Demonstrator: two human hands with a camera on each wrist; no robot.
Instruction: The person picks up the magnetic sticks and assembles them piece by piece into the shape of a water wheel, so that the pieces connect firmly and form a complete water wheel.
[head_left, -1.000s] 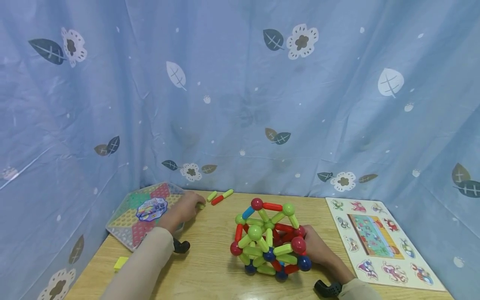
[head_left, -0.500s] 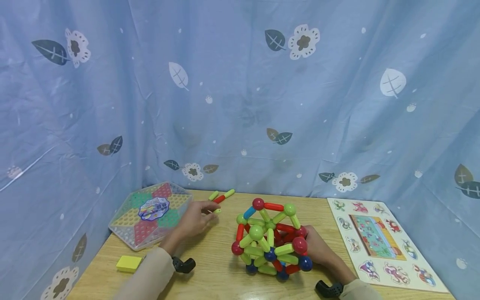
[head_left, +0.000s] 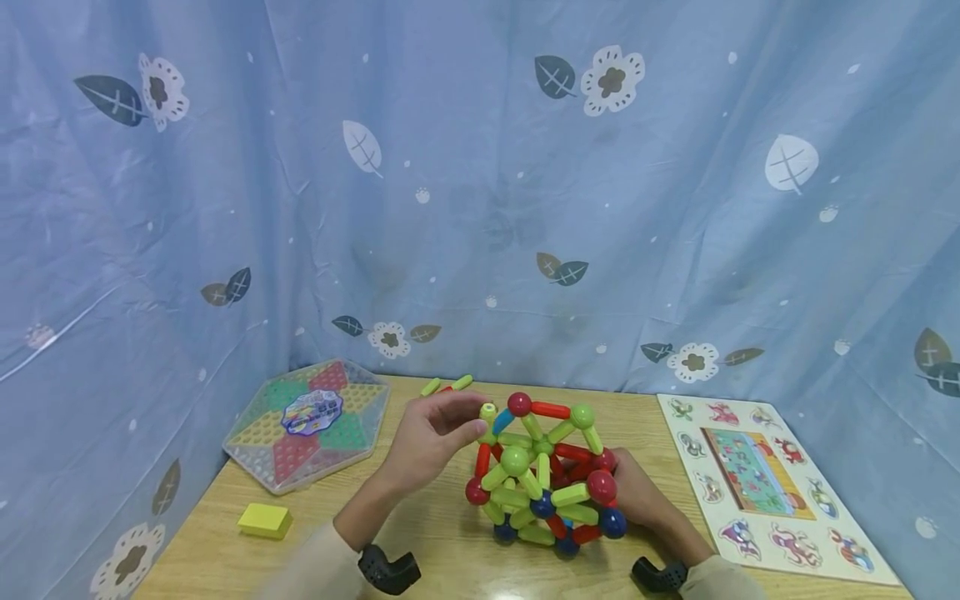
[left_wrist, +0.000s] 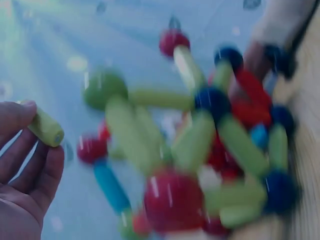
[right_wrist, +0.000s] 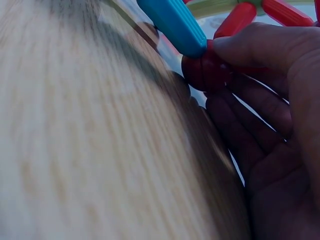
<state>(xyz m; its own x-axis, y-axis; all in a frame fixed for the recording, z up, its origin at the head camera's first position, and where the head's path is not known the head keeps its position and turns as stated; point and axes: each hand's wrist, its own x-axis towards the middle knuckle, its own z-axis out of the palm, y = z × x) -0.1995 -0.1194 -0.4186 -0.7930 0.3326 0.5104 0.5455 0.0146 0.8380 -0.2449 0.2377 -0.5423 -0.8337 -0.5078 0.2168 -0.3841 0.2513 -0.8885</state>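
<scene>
left hand [head_left: 431,437] pinching a green stick [head_left: 488,414] right by the ball-and-stick build [head_left: 543,475] | right hand [head_left: 637,496] gripping its far side

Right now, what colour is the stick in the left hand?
Light green stick, clearest in the left wrist view.

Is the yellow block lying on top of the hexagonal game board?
No, the yellow block lies on the bare table, apart from the hexagonal game board.

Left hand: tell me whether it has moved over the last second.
Yes. The left hand, pinching a green stick, went right, away from the hexagonal game board and up to the ball-and-stick model.
</scene>
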